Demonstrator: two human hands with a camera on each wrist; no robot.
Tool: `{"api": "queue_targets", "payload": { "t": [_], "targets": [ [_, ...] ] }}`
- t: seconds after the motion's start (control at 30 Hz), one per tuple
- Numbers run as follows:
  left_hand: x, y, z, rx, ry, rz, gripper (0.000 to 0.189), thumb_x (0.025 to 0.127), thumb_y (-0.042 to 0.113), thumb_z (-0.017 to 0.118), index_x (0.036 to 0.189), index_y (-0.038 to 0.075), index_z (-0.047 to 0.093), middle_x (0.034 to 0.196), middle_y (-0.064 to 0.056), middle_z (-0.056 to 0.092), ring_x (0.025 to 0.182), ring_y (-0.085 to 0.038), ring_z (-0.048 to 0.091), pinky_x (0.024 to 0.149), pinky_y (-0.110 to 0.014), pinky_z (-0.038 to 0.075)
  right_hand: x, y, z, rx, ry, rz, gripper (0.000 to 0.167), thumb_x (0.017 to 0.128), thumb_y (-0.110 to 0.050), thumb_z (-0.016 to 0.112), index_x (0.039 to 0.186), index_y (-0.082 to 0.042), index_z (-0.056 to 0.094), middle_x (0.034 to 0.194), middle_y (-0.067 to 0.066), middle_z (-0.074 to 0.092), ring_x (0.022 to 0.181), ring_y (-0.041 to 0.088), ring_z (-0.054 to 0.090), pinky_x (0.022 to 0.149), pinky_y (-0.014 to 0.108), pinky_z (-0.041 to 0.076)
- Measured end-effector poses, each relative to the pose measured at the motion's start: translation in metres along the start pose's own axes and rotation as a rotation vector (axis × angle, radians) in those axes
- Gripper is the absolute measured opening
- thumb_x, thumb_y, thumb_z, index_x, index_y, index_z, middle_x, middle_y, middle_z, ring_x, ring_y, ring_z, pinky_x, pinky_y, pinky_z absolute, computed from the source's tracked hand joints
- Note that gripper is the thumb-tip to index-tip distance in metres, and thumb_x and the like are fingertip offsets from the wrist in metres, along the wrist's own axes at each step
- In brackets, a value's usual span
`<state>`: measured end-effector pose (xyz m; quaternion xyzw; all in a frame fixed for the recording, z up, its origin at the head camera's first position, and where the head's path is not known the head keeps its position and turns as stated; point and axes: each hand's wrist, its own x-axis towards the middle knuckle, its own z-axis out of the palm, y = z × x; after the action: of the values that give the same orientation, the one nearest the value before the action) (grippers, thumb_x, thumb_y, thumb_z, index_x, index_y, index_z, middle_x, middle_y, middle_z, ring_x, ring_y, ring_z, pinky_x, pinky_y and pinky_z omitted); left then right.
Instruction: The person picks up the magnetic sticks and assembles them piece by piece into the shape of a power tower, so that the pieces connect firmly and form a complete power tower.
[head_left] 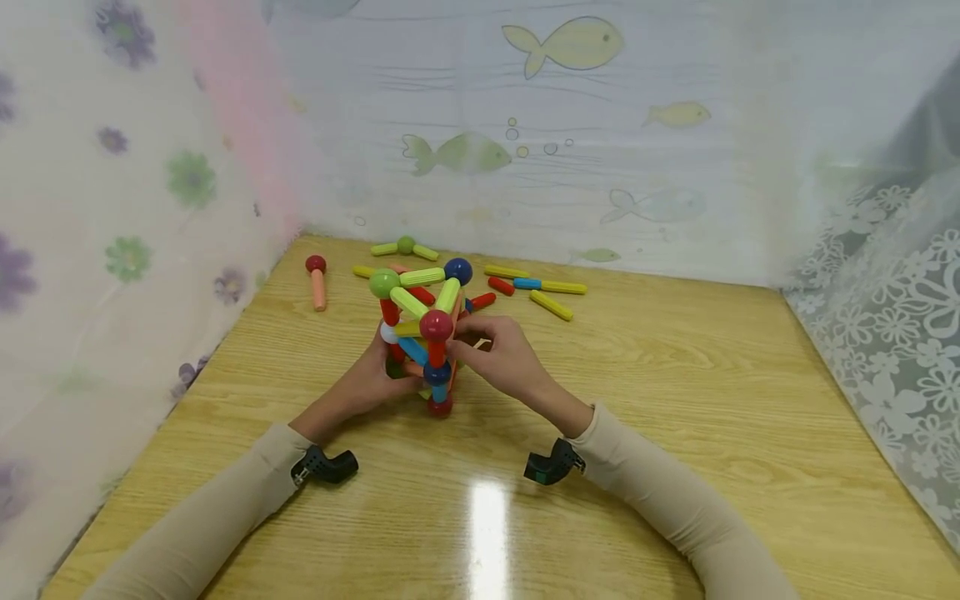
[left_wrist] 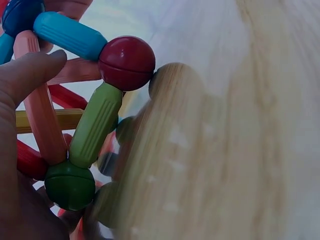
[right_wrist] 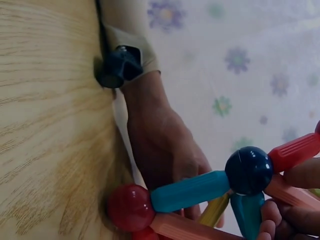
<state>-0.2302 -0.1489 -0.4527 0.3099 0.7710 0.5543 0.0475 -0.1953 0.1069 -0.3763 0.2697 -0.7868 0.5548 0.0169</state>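
Note:
A tower of magnetic rods and balls [head_left: 411,350] stands on the table, with a triangle of lime rods [head_left: 422,277] on top. My left hand [head_left: 360,379] grips its lower left side. In the left wrist view, that thumb [left_wrist: 37,70] lies by a salmon rod [left_wrist: 45,125] between a blue and a green ball [left_wrist: 70,185]. From the right, my right hand [head_left: 502,354] pinches a salmon rod [right_wrist: 295,192] beside the dark blue ball [right_wrist: 248,170], as the right wrist view shows. The tower partly hides the fingertips of both hands.
Behind the tower lie loose yellow rods [head_left: 551,305], a short red rod [head_left: 501,286] and a blue rod [head_left: 527,284] joined to a yellow one. A salmon rod with a red ball [head_left: 316,264] is at the far left. Two lime rods meet a green ball [head_left: 406,245] at the back.

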Motion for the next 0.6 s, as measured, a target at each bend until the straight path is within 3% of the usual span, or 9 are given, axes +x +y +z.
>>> {"api": "queue_targets", "payload": {
  "t": [0.2,0.37,0.47,0.53,0.6],
  "targets": [
    [0.0,-0.001,-0.001,-0.011,-0.005,0.013,0.098,0.089,0.012,0.083,0.16,0.02,0.016,0.154,-0.011,0.037,0.143,-0.029,0.037,0.12,-0.057,0.02,0.0,0.0,-0.001,-0.041,0.031,-0.016,0.019,0.099,-0.016,0.069,0.111,-0.004,0.078,0.097,0.0,0.073,0.085,0.019,0.066,0.067,0.033,0.055],
    [0.001,-0.003,-0.002,-0.002,-0.014,0.022,0.095,0.09,0.012,0.082,0.159,0.021,0.017,0.152,-0.011,0.04,0.141,-0.029,0.039,0.119,-0.058,0.022,0.004,0.003,-0.005,-0.074,0.205,-0.089,0.015,0.1,-0.015,0.07,0.111,-0.006,0.074,0.101,0.003,0.071,0.086,0.019,0.064,0.068,0.036,0.055],
    [0.002,-0.004,-0.002,0.004,-0.015,0.03,0.094,0.09,0.011,0.082,0.159,0.02,0.018,0.151,-0.011,0.041,0.14,-0.029,0.041,0.118,-0.057,0.023,0.011,0.004,-0.009,-0.082,0.277,-0.182,0.035,0.099,-0.004,0.066,0.134,-0.008,0.065,0.124,0.006,0.066,0.105,0.02,0.062,0.08,0.041,0.056],
    [0.001,-0.004,-0.002,0.004,-0.013,0.033,0.094,0.09,0.01,0.081,0.159,0.02,0.019,0.151,-0.011,0.041,0.14,-0.029,0.041,0.118,-0.056,0.023,0.017,0.003,-0.012,-0.081,0.259,-0.244,0.056,0.097,0.006,0.061,0.15,-0.009,0.053,0.143,0.008,0.057,0.121,0.022,0.057,0.093,0.046,0.054],
    [0.001,-0.004,-0.002,0.003,-0.012,0.032,0.094,0.09,0.009,0.081,0.159,0.019,0.019,0.152,-0.012,0.041,0.14,-0.03,0.041,0.118,-0.056,0.023,0.022,0.0,-0.013,-0.076,0.205,-0.292,0.066,0.095,0.013,0.057,0.157,-0.007,0.045,0.153,0.01,0.05,0.132,0.025,0.052,0.099,0.051,0.051]
  ]
}}
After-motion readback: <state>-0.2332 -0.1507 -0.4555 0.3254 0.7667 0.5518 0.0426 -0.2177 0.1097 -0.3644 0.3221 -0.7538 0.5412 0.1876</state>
